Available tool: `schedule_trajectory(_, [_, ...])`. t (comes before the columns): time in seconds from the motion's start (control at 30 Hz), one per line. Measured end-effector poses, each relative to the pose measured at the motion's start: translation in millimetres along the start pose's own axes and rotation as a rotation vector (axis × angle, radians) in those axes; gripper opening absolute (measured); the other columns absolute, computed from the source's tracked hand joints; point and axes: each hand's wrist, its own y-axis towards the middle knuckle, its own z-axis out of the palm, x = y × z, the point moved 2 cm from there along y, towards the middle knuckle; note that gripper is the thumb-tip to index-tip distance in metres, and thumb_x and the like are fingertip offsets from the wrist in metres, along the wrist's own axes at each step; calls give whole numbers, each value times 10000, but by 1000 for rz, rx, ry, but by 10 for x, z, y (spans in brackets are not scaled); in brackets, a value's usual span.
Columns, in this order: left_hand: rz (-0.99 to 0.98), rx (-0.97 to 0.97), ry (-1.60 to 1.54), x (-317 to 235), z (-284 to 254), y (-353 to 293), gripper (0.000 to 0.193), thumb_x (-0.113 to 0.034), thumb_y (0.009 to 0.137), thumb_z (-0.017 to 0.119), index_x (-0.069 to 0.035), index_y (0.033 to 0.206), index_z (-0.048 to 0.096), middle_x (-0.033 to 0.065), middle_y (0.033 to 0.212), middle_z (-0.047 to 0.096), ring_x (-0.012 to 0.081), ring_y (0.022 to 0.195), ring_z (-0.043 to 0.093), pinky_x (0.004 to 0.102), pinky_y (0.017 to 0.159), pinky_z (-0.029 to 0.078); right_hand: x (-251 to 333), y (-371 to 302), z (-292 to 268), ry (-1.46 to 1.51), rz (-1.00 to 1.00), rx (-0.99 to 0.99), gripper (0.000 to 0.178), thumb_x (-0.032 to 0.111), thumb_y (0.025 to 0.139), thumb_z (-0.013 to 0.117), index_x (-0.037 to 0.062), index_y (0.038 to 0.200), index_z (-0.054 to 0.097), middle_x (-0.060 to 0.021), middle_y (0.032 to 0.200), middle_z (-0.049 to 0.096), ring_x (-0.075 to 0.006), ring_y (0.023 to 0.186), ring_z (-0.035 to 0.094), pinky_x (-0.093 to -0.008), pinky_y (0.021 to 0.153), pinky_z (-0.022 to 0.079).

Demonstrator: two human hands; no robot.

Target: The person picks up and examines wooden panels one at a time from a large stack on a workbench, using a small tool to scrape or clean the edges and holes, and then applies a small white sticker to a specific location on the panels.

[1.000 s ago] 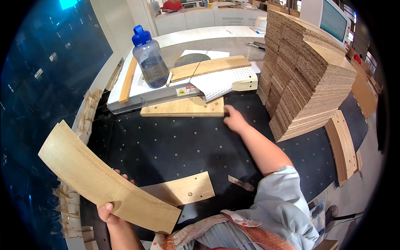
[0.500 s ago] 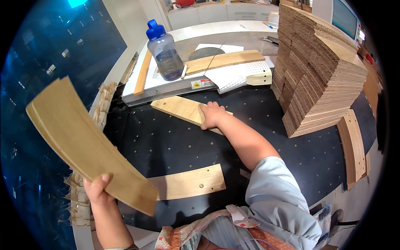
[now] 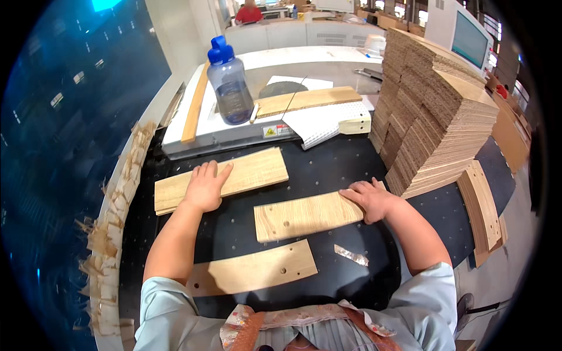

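Both hands palm down on separate wood boards, all on the black worktop (image 3: 333, 167) with its grid of small pale dots.

Left hand (image 3: 204, 186): flat and open, thumb out to the right, fingers over the top face of the far board (image 3: 257, 169). Resting on it, no grip around it visible. That board sits left of centre, tilted up to the right; its edge looks doubled, as if two pieces are stacked.

Right hand (image 3: 373, 202): fingers partly bent over the right end of the middle board (image 3: 307, 216). Touching it; can't tell if it's pinching, underside is hidden. Middle board is right of and nearer than the far one, the two apart. Hole visible toward its left end.

Near board (image 3: 246, 274): closest to the body, drilled at both ends, no hand on it. Shiny strip (image 3: 351, 255) lies just right of it.

Right side: tall particleboard stack (image 3: 430, 111) just beyond the right hand, curved boards (image 3: 481, 202) piled at the worktop edge.

Behind: blue-capped water bottle (image 3: 231, 93) upright on the white machine ledge, next to a wood plank (image 3: 310, 100) and a perforated white sheet (image 3: 319, 126) draping over the front.
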Motion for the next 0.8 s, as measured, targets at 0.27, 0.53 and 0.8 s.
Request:
schedule_trajectory(0.27, [9, 244, -229, 484, 622, 393, 894, -219, 615, 712, -185, 1416, 316, 157, 1227, 465, 324, 1171, 430, 439, 969, 342, 199, -742, -193, 25, 200, -412, 908, 134, 583, 752, 156, 1390, 337, -146, 1406, 346, -345, 1349, 255, -534, 1087, 225])
schedule_trajectory(0.53, [-80, 87, -283, 631, 877, 296, 612, -387, 761, 662, -241, 1314, 445, 54, 1469, 295, 281, 1392, 169, 569, 1093, 146, 31, -2100, 904, 176, 758, -923, 745, -1, 619, 674, 73, 1319, 433, -177, 1297, 459, -354, 1236, 405, -403, 1050, 318])
schedule_trajectory(0.8, [-279, -121, -330, 278, 798, 170, 349, -133, 772, 582, -50, 1110, 586, 150, 1074, 525, 327, 1066, 485, 424, 873, 447, 529, -2375, 2004, 472, 992, -1066, 533, -35, 736, 602, -6, 1250, 461, -171, 1235, 493, -309, 1168, 469, -368, 1025, 336])
